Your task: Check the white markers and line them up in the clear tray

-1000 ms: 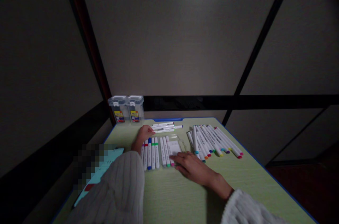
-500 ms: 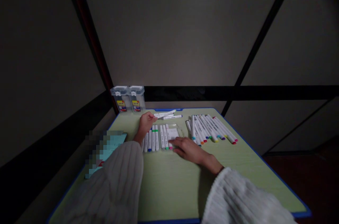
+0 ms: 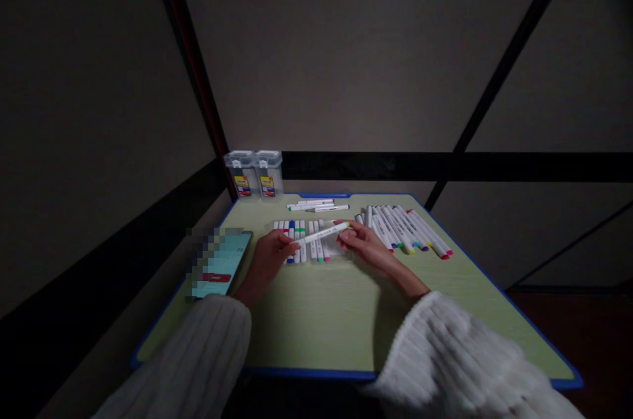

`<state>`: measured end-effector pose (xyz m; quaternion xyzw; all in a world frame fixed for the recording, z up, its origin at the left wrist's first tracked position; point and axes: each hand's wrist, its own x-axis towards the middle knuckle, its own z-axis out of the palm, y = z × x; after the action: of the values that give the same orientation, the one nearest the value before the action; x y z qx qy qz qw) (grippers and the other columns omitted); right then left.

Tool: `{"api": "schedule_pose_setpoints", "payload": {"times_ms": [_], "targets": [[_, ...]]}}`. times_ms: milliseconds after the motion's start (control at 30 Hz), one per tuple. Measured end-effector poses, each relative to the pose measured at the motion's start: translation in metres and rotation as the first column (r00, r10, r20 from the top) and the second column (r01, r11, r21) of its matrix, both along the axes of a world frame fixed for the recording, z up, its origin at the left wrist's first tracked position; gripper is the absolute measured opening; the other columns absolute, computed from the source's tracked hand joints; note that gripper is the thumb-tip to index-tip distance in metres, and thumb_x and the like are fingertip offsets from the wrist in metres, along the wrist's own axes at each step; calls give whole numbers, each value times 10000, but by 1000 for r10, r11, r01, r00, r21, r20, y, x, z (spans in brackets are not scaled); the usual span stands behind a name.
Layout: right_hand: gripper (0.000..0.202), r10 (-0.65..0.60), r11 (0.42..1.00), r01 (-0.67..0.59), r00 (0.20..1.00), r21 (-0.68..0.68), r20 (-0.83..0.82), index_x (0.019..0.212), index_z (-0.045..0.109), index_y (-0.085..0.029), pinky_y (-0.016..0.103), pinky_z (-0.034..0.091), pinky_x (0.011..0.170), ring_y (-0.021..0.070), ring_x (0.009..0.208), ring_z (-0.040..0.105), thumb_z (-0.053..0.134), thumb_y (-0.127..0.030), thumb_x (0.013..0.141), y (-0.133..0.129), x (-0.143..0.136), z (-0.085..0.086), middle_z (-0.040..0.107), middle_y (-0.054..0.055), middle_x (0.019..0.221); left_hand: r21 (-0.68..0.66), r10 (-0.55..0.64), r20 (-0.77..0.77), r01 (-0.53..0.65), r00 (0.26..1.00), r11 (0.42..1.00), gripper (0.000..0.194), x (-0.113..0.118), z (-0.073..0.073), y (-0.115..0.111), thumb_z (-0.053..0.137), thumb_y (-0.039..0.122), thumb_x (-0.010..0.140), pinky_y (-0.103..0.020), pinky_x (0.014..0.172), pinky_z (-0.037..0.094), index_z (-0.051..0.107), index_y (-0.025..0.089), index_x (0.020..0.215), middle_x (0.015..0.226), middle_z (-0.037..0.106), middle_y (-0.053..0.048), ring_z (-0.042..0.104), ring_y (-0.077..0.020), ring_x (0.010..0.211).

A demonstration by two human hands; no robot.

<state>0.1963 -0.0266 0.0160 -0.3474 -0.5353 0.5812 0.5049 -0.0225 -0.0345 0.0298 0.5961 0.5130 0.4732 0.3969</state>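
Note:
Between my two hands a white marker (image 3: 325,232) with a light green end is held slantwise above the table. My left hand (image 3: 267,257) pinches its left end. At the green end, the fingers of my right hand (image 3: 370,249) are closed round the tip. Below lies a clear plastic case (image 3: 342,257) with a row of white markers (image 3: 297,253) in its left and middle part, their ends blue, green and pink. My hands and the held marker hide some of that row.
Several loose markers (image 3: 316,206) lie behind the case. A larger group of markers (image 3: 403,229) spreads over the right side. Two clear lidded boxes (image 3: 256,176) stand at the back left. A phone with a teal screen (image 3: 225,264) rests at the left edge of the table (image 3: 316,333).
My left hand has brought the marker from the back toward me, over the case. My right hand has lifted off the case's markers and closed on the green end. The view has shifted slightly.

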Motion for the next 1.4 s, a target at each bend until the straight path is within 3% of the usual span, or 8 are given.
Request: {"api": "schedule_pose_setpoints", "payload": {"times_ms": [67,167,233,433,600,833,1167,1400], "targets": [[354,19,999,-21,999,-38,-43,967,584,-158,190,369,519,71,532,496,654,-325,663,-4,-2,5,588,-31,618,-26,-8,12,8,1000,1000,158,0,0,-9,646,253,567,-202,492,387,520,161,544,510,593,28,537,-99,499],[267,-55,997,49,994,-62,-92,822,614,-143,181,348,475,60,482,468,666,-341,651,-5,-3,6,572,-35,558,-56,-46,90,52,995,997,141,6,-3,-6,634,242,580,-203,497,391,519,163,565,508,597,30,538,-97,496],[248,-129,990,120,985,-78,-118,747,612,-138,180,346,464,57,470,460,682,-345,631,-1,-3,2,565,-31,544,-74,-39,205,55,978,996,165,14,-6,6,642,252,565,-202,466,375,502,168,589,487,585,36,517,-94,458],[283,-261,963,248,956,-107,-137,663,564,-158,181,370,473,58,473,478,722,-369,559,9,3,-11,581,-22,551,-9,-75,320,82,945,997,208,46,-8,48,597,336,621,-178,453,340,471,170,624,476,500,61,452,-59,440],[287,-324,945,314,935,-94,-140,638,549,-167,181,352,445,61,456,465,728,-373,550,10,4,-12,570,-26,530,55,-104,402,90,910,994,277,61,-10,57,520,432,680,-175,396,240,440,175,613,448,395,80,337,-42,392],[286,-390,920,382,910,-82,-138,629,569,-149,165,257,382,36,396,363,714,-391,583,8,3,-11,476,-57,450,91,-105,455,72,884,993,272,59,-25,54,561,416,673,-178,393,209,457,167,633,426,365,92,309,-43,388],[308,-377,926,366,911,-94,-165,593,528,-163,177,300,388,59,410,413,735,-389,561,7,2,-6,528,-26,474,139,-158,448,106,880,985,280,49,-25,58,564,400,694,-177,414,236,450,162,599,440,391,85,321,-41,400],[315,-384,923,379,915,-65,-120,583,530,-164,186,297,407,62,420,406,724,-413,569,9,3,-13,527,-22,479,105,-149,455,112,878,988,312,51,-28,57,565,430,689,-177,400,201,420,171,593,429,356,90,293,-40,395]]}}
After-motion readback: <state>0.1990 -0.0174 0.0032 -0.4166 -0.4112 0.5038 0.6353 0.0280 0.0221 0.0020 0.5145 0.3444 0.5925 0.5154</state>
